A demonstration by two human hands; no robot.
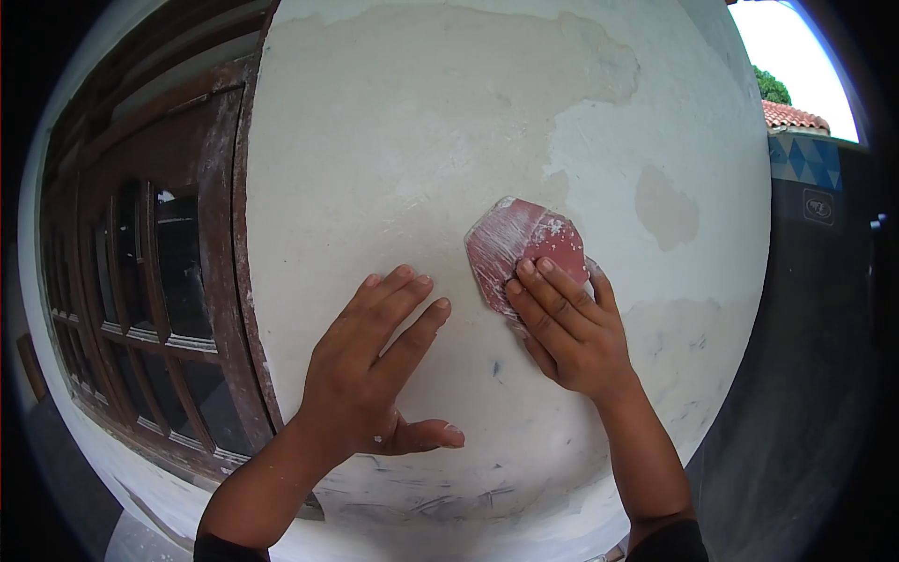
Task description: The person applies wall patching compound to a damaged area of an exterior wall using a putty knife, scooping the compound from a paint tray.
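My right hand [568,328] presses a dusty red sheet of sandpaper [518,245] flat against a white plastered wall [412,159]. The fingers lie over the lower part of the sheet, which sticks out above them. My left hand [375,365] rests flat on the wall to the left of the sandpaper, fingers together and pointing up-right, thumb spread out below. It holds nothing. A gap of bare wall separates the two hands.
A dark wooden window frame [225,281] with glass panes [178,272] borders the wall on the left. The wall has patches of lighter filler [665,211]. At the right, a dark wall [815,309], a tiled roof [794,116] and sky show.
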